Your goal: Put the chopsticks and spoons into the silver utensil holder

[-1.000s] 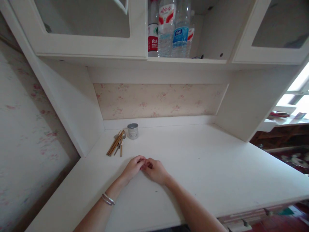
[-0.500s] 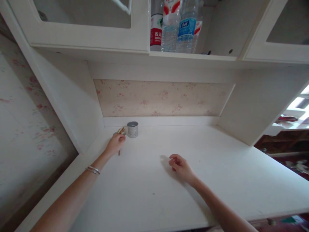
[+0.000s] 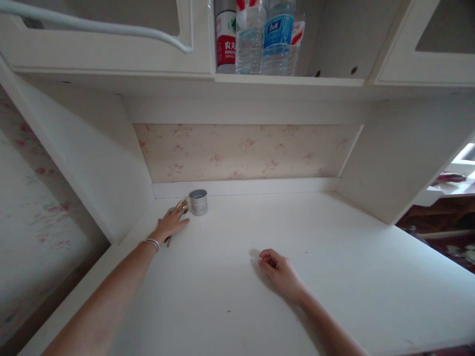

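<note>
My left hand point(image 3: 172, 222) lies at the back left of the white tabletop, its thumb stretched out and its fingers reaching forward over several thin brown sticks point(image 3: 181, 203). More stick ends show below the palm, and a round, shiny rim partly shows by the fingers; what it belongs to is hidden. Just right of that hand stands a small grey metal cup point(image 3: 198, 202), upright, with small holes in its lower side; the hand is apart from it. My right hand point(image 3: 278, 272) rests near the middle of the tabletop, fingers loosely curled in, with nothing visible in them.
The white tabletop point(image 3: 334, 277) runs back to a flowered wall panel point(image 3: 237, 153). White cabinet side panels stand left and right. Overhead, an open cabinet shelf holds several plastic bottles point(image 3: 276, 42). A white cable point(image 3: 111, 25) hangs across the upper left cabinet door.
My left hand has gone from a pinch over the sticks to a flatter, spread pose. The sticks' lower ends have shifted left. My right hand stays curled, and the view has shifted slightly.
</note>
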Available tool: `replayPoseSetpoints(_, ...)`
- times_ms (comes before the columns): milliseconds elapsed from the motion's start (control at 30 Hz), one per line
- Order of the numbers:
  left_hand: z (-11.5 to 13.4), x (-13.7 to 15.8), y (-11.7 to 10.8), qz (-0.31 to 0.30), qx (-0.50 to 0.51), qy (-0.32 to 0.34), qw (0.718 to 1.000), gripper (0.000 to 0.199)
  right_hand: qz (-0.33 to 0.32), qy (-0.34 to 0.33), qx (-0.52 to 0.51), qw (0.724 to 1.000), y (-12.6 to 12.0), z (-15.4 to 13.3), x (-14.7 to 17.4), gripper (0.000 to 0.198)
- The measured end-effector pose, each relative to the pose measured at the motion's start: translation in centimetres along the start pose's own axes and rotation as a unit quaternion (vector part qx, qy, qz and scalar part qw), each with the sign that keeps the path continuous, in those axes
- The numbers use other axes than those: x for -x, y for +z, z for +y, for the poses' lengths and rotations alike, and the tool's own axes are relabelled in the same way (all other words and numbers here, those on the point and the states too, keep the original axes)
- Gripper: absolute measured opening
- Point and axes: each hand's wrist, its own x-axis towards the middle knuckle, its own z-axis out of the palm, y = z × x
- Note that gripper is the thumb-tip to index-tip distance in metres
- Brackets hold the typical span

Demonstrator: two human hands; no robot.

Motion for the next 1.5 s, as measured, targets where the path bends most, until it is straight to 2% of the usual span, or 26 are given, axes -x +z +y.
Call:
replayPoseSetpoints(200,-0.2,2.2,1.2,0.003,0.007,0.068,0.998,0.058,-0.021,-0.017,0.049,0.998,-0.2,-0.5,0.3,0.019)
replayPoseSetpoints(333,0.7,5.8,1.9,0.002,0.002,0.063,0.998,0.057,-0.020,-0.019,0.058,0.998,-0.1,-0.4,0.2,0.017)
replayPoseSetpoints(467,2.5,10.7,2.3,0.002,0.020,0.075,0.997,0.057,-0.016,-0.017,0.062,0.998,0.0,-0.5,0.3,0.018)
replayPoseSetpoints(533,3.5,12.5,2.2,-0.008,0.035,0.057,0.998,0.054,-0.012,-0.011,0.057,0.998,0.2,-0.5,0.2,0.019)
replayPoseSetpoints(667,4.9,13.7,1.4,-0.026,0.071,0.036,0.997,0.050,-0.013,-0.009,0.038,0.999,1.3,-0.8,-0.9,0.019)
replayPoseSetpoints(767,5.1,13.4,0.9,0.000,0.105,0.040,0.994,0.053,-0.046,-0.015,0.060,0.997,2.7,-1.8,-3.0,0.018)
replayPoseSetpoints(967,4.3,13.6,1.0,0.132,0.122,0.104,0.978,0.047,-0.083,-0.045,0.135,0.986,7.1,-6.0,-9.9,0.019)
replayPoseSetpoints(1167,5.1,15.1,0.4,0.188,0.139,0.186,0.954,0.029,-0.078,-0.088,0.212,0.970,11.3,-11.4,-17.6,0.050)
replayPoseSetpoints(1233,5.9,15.6,0.1,0.188,0.146,0.206,0.949,0.024,-0.087,-0.093,0.240,0.962,12.2,-12.6,-19.5,0.059)
replayPoseSetpoints(1333,7.0,16.4,-0.4,0.154,0.147,0.239,0.947,0.020,-0.101,-0.091,0.279,0.951,13.3,-13.4,-21.4,0.062)
replayPoseSetpoints(1500,7.7,17.1,-0.4,0.090,0.131,0.267,0.951,0.022,-0.092,-0.085,0.323,0.938,13.9,-13.5,-22.0,0.042)
